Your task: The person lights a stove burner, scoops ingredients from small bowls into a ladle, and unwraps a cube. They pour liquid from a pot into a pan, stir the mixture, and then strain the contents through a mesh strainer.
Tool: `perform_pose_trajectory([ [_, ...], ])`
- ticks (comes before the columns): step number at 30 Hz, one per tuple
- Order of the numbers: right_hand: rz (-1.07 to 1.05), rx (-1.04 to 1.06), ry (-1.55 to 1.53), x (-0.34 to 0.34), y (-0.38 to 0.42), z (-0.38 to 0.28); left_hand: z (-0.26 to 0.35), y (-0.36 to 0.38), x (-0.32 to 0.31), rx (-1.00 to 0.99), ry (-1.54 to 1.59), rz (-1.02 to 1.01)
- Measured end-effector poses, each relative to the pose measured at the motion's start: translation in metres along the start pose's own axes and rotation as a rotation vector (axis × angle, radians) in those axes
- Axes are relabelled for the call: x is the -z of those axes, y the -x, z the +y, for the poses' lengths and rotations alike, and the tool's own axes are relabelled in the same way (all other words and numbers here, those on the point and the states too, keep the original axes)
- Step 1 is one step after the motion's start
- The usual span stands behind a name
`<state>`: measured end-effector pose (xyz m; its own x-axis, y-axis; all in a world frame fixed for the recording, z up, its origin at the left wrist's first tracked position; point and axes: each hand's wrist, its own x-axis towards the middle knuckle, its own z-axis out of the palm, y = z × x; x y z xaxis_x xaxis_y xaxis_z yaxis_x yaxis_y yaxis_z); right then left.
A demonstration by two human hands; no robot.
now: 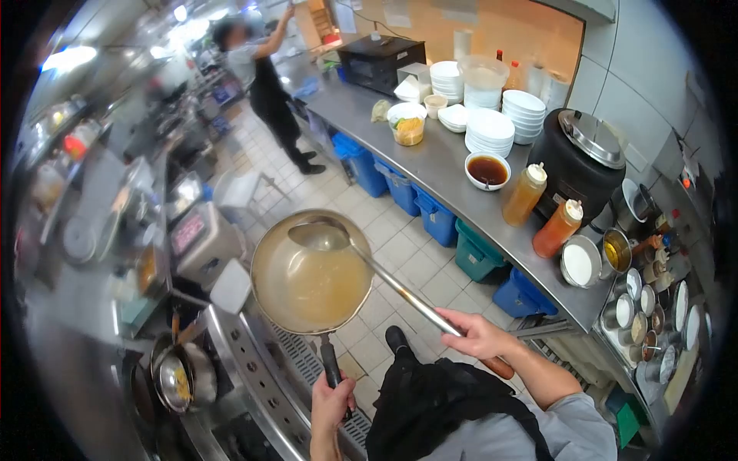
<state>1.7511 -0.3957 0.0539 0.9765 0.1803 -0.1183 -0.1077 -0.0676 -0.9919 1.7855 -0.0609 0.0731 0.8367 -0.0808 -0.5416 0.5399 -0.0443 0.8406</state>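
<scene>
My left hand [334, 399] is closed round the black handle of a wok [361, 301], held out over the floor in front of me. A pale yellowish broth [315, 288] covers the bottom of the wok. In my right hand [478, 338] is a long metal ladle [396, 286] with a brown wooden handle end. Its bowl lies inside the wok near the far rim, overlapping the broth's upper edge. Both hands have their fingers wrapped round the handles.
A steel counter [453, 203] on the right carries stacked bowls [490, 129], a bowl of dark sauce [487, 170], squeeze bottles [526, 194] and a black soup warmer [582, 157]. The stove [238, 361] stands at lower left, with another pan [183, 378]. A person [265, 84] stands farther back.
</scene>
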Motion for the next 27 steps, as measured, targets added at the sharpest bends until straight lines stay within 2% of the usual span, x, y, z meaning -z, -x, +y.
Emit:
perform_pose_trajectory([
  [3, 0.127, -0.006, 0.087, 0.012, -0.037, -0.015, 0.05, -0.06, -0.002, 0.016, -0.1, -0.101],
  [5, 0.187, -0.081, 0.024, 0.015, -0.06, -0.035, 0.078, -0.103, -0.004, -0.009, -0.074, -0.139],
  [7, 0.311, -0.127, -0.032, 0.018, -0.081, -0.052, 0.111, -0.142, -0.005, -0.015, -0.186, -0.216],
  [9, 0.35, -0.129, -0.107, 0.022, -0.097, -0.053, 0.143, -0.176, -0.015, -0.013, -0.268, -0.238],
  [11, 0.438, -0.15, -0.238, 0.026, -0.111, -0.06, 0.167, -0.21, -0.026, -0.037, -0.18, -0.29],
  [15, 0.577, -0.104, -0.332, 0.044, -0.139, -0.055, 0.213, -0.278, -0.054, -0.092, -0.337, -0.351],
  [23, 0.755, -0.056, -0.372, 0.109, -0.165, -0.048, 0.26, -0.38, -0.124, -0.148, -0.371, -0.397],
  [27, 0.731, -0.029, -0.374, 0.161, -0.181, -0.038, 0.272, -0.413, -0.162, -0.177, -0.355, -0.387],
])
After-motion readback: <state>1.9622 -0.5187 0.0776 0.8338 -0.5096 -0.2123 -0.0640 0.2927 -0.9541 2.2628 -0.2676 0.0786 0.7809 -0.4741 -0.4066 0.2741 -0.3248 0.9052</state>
